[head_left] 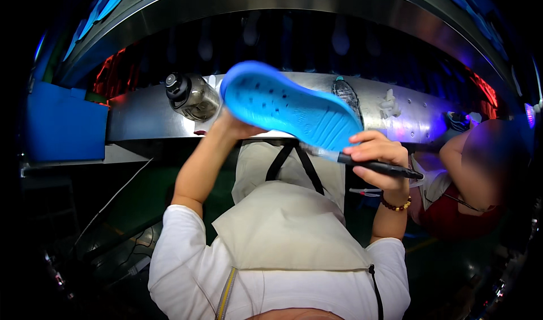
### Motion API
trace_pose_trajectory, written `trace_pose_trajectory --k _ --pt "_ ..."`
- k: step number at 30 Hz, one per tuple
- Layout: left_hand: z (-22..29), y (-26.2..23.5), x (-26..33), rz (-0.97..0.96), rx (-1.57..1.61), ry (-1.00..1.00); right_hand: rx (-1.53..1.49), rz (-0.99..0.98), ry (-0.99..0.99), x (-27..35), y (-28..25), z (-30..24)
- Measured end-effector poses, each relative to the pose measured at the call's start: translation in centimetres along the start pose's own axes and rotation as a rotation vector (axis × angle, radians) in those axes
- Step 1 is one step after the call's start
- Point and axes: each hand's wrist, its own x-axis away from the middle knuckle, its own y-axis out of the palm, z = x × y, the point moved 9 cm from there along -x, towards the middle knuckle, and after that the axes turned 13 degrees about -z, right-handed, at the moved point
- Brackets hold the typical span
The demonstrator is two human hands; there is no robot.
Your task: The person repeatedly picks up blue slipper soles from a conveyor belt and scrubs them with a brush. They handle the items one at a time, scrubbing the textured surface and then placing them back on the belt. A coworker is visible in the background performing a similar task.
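Note:
A bright blue shoe sole [288,108] with a raised rim, small holes and a ribbed heel is held tilted above the front edge of the steel bench [153,116]. My left hand [240,129] grips it from below near the toe end, its fingers mostly hidden behind the sole. My right hand [379,156] is at the heel end, closed around a slim black-handled brush [384,166] with a pale, blurred tip. That tip lies just below the sole's lower edge; I cannot tell whether it touches. The right fingertips are close to the heel.
A clear bottle with a black lid [198,99] stands on the bench to the left. Behind the heel lies a dark patterned object [346,93], with a crumpled white item [390,105] beside it. A blue box [68,122] is at far left; another person [469,167] sits at right.

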Motion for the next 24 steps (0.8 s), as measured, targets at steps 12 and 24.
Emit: trace_pose_trajectory --k 12,24 --pt "-3.5 2.1 -4.1 0.01 0.245 0.162 0.514 0.0 -0.004 -2.4 5.9 1.3" --pt "1.4 5.1 -2.7 -0.149 0.162 0.423 0.093 -0.156 -0.008 -2.9 4.2 0.3"
